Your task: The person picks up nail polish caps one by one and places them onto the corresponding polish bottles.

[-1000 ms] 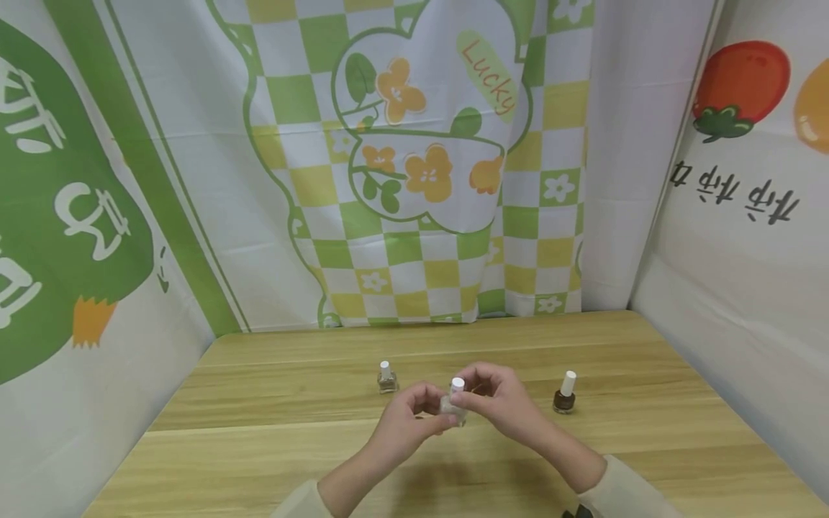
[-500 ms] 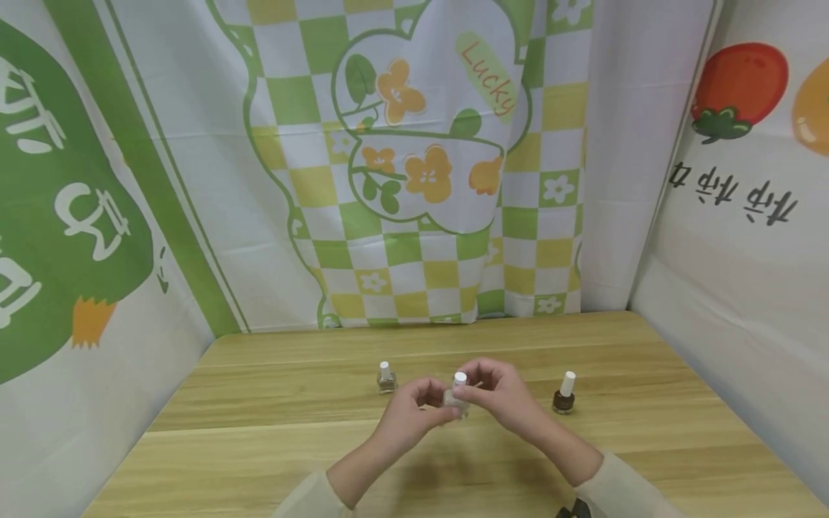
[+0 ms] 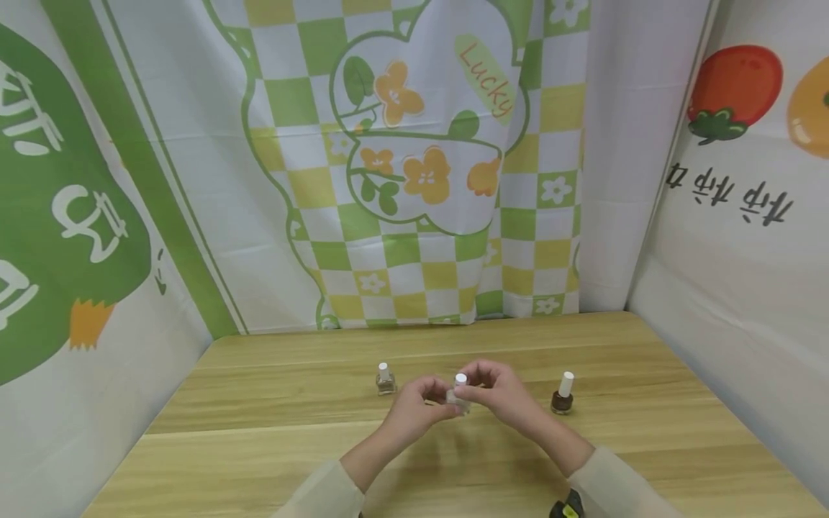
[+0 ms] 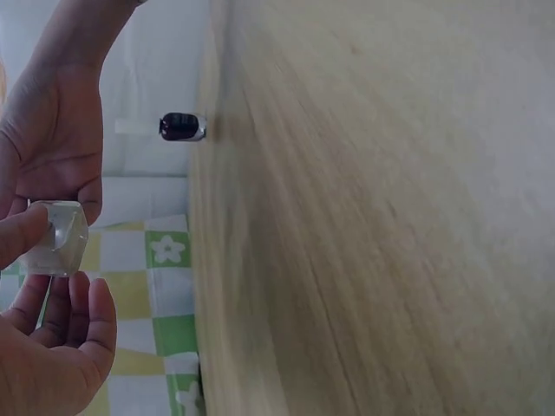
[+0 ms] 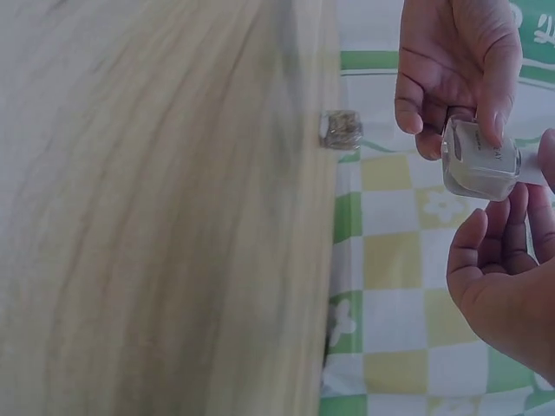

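A nail polish bottle (image 5: 481,165) with pale contents, clear square glass and a white cap is held above the table between both hands. My left hand (image 3: 412,410) pinches its glass body, the thumb lying flat over the small printed label in the right wrist view. My right hand (image 3: 501,392) grips the white cap (image 3: 460,379) between thumb and fingers. To the left on the table stands a nail polish bottle with glittery gold-brown contents (image 3: 386,384). A dark brown nail polish bottle (image 3: 562,401) with a tall white cap stands to the right.
The wooden table (image 3: 259,403) reaches back to a green, yellow and white checked curtain (image 3: 414,273). Printed cloth walls rise along both sides. Near the right sleeve, a black object with a yellow-green patch (image 3: 568,507) shows at the lower edge.
Both hands have lifted the pale bottle slightly and shifted it a little to the right, keeping their grips. The two standing bottles stay where they were.
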Demonstrator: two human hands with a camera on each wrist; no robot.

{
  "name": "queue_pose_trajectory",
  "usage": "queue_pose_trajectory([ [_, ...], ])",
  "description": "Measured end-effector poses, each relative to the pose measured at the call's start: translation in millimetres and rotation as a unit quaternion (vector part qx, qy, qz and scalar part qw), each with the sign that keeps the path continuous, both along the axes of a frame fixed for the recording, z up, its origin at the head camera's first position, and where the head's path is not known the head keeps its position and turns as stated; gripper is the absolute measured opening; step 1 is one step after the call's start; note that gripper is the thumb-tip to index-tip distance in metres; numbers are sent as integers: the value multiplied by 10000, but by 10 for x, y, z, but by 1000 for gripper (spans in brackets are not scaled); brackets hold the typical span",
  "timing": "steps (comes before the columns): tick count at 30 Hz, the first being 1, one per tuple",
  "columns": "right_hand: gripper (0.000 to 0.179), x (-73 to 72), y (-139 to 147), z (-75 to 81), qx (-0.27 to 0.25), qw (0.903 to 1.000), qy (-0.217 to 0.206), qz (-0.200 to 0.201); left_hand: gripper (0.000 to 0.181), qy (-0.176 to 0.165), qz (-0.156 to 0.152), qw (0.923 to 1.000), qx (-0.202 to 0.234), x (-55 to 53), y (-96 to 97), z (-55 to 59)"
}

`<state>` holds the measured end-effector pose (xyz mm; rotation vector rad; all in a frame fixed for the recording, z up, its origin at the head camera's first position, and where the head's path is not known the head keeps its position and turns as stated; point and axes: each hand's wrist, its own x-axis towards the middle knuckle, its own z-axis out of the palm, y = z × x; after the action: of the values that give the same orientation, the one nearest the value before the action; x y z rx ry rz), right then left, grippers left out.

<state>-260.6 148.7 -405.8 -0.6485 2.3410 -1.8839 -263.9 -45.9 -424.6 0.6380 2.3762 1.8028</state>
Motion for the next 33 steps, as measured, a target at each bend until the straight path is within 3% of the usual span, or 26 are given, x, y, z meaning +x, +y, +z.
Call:
queue_pose_trajectory([
  [6, 24, -62, 15, -85, -65, 9994, -322, 77, 22, 60, 39, 9995, -296, -83, 20, -84],
  [13, 25, -165, 40, -211, -65, 9988, -493, 44, 23, 20, 139, 9986, -515, -132, 49, -107],
  [24, 28, -223, 52, -298, 52, 9976, -692, 58, 22, 13, -76, 9969, -780, -229, 51, -197],
  [33, 28, -250, 60, -353, 113, 9967, -786, 145, 23, -55, -53, 9950, -993, -267, 77, -247],
])
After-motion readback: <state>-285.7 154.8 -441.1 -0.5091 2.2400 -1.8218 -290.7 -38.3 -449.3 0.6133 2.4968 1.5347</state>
